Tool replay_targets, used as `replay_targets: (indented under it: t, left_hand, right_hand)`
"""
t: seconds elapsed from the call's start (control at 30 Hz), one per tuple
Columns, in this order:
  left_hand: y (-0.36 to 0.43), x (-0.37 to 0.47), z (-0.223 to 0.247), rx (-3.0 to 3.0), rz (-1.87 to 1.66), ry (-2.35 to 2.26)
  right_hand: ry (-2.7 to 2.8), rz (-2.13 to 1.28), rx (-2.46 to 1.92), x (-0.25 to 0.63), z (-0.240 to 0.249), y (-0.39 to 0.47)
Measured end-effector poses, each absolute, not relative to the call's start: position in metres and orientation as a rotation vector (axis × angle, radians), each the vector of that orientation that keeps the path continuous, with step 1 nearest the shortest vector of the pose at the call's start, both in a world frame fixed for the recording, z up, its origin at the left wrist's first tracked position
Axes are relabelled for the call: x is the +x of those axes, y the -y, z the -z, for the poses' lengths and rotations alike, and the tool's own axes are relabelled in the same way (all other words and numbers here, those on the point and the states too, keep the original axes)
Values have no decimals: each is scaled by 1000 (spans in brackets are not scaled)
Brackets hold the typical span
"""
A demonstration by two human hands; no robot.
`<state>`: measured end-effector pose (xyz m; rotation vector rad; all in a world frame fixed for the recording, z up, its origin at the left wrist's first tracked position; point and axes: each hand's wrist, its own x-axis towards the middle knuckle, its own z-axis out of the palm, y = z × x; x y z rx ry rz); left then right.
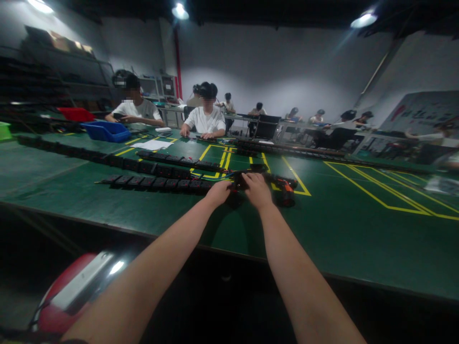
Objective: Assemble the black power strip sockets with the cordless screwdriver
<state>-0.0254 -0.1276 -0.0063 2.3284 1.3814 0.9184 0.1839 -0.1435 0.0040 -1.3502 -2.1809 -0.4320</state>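
Observation:
Both my hands meet at a small black part [238, 180] over the green table. My left hand [219, 192] has its fingers closed at the part's left side. The fingers of my right hand [256, 187] are bent over its right side. To the left lies a row of black blocks [154, 183], with a longer black strip [107, 160] behind it. Thin coloured wires run near the part. Just right of my right hand rests a black and orange tool [288, 191].
Yellow tape lines mark the green table [344, 229]. A blue bin [105, 131], a red bin [76, 114] and white paper [152, 145] are at the back left. Two people [206, 117] sit across the table; several others work farther back. A red and silver object [77, 286] is below the front edge.

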Motion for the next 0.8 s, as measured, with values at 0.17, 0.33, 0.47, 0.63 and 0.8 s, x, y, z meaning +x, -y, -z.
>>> replay_targets:
  t: [0.17, 0.33, 0.47, 0.63, 0.8]
  left_hand:
    - [128, -27, 6, 2324, -866, -1397]
    - [128, -25, 9, 2278, -844, -1462]
    - [128, -25, 9, 2274, -852, -1480]
    - [126, -24, 7, 2333, -844, -1425]
    - [124, -23, 7, 2342, -851, -1413]
  right_hand:
    - [2231, 418, -1329, 184, -7, 146]
    - [2219, 485, -1260, 178, -12, 150]
    - [2204, 491, -1289, 177, -12, 152]
    - [2233, 466, -1369, 179, -9, 147]
    - [2284, 312, -1523, 180, -8, 144]
